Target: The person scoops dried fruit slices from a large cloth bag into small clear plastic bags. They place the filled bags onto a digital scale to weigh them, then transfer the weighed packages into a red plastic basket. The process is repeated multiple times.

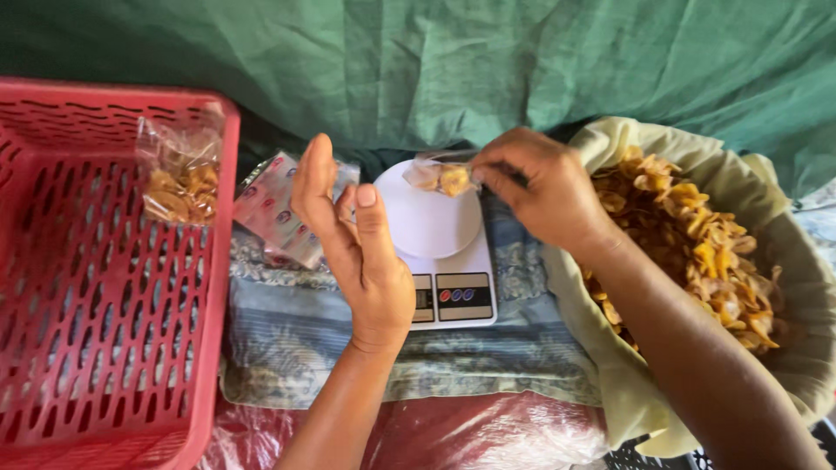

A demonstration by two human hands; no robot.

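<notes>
My right hand (540,187) pinches a small clear bag (444,177) with a few fried chips in it, held over the round white plate of a kitchen scale (435,248). My left hand (353,239) hovers open, palm turned sideways, just left of the scale and holding nothing. A large cloth-lined basket of golden fried chips (697,239) sits to the right under my right forearm.
A red plastic crate (104,339) stands at the left with one filled clear chip bag (181,178) resting against its far wall. A stack of printed empty packets (274,213) lies beside the scale. Patterned cloth (296,348) lies under the scale; green fabric (453,61) hangs behind.
</notes>
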